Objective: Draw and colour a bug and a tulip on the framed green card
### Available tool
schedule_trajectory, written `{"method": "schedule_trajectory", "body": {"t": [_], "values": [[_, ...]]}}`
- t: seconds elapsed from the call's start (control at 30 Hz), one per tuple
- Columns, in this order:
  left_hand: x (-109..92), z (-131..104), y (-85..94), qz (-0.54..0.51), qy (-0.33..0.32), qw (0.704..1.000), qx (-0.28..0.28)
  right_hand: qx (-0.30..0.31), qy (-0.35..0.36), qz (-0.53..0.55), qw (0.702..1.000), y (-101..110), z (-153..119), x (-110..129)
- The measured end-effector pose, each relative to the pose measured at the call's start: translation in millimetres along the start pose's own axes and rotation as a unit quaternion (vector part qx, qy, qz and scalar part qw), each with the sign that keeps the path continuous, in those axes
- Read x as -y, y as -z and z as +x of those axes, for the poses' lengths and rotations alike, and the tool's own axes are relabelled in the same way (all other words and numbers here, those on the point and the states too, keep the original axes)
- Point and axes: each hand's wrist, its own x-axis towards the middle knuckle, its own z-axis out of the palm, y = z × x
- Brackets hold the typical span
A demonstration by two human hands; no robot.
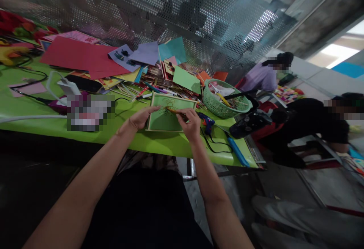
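Observation:
A green card with a pale raised frame (159, 122) lies on the green table near its front edge. A drawing of looping lines (168, 105) shows on the card. My left hand (140, 118) holds the card's left edge, thumb on top. In my right hand (190, 122) is a thin orange-brown pencil-like tool (172, 110), pinched between the fingers, its tip on the drawing. The tool's exact kind is too small to tell.
Behind the card lie sticks and coloured paper (76, 57). A green basket (224, 107) and a blue glue gun (207, 122) with its cable are at the right. A power strip (61, 105) is at the left. Two people sit at the far right.

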Motion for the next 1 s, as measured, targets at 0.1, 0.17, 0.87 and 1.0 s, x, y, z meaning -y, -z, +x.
{"method": "schedule_trajectory", "body": {"t": [0.1,0.17,0.87,1.0], "values": [[-0.4,-1.6,-2.2,-0.001,0.0,1.0,-0.005,-0.001,0.002,0.004,1.0,0.3,0.0,-0.4],[-0.3,-1.6,-2.7,-0.003,-0.003,1.0,-0.009,-0.005,0.003,0.007,1.0,0.8,-0.1,-0.1],[1.3,2.3,3.4,-0.008,-0.017,1.0,0.021,-0.009,0.0,0.002,1.0,2.0,-0.6,-0.3],[0.1,-0.1,2.6,-0.009,-0.011,1.0,0.022,-0.014,0.0,0.002,1.0,2.3,-0.2,-0.1]]}}
